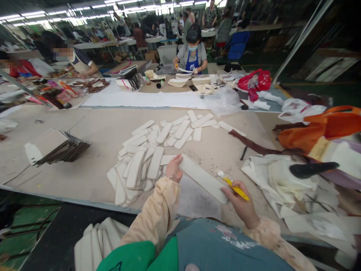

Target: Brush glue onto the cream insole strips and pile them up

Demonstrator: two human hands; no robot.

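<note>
A long off-white strip with rounded ends (201, 177) is held at a slant above the table in front of me. My left hand (175, 169) pinches its upper left end. At its lower right end, the thumb of my right hand (242, 203) touches the strip. That same hand is closed around a small brush with a yellow handle (236, 188), its whitish tip pointing up and left. Beside my left hand, a loose heap of similar off-white strips (141, 165) spreads over the table, many overlapping. A greyish sheet (197, 197) lies under the held strip.
A fanned stack of dark-edged panels (63, 146) lies at left. More pale strips (94, 244) are stacked below the table edge. Cloth scraps (287, 177), a black-handled tool (313, 168) and an orange bag (327, 128) crowd the right. A co-worker (193, 52) sits opposite.
</note>
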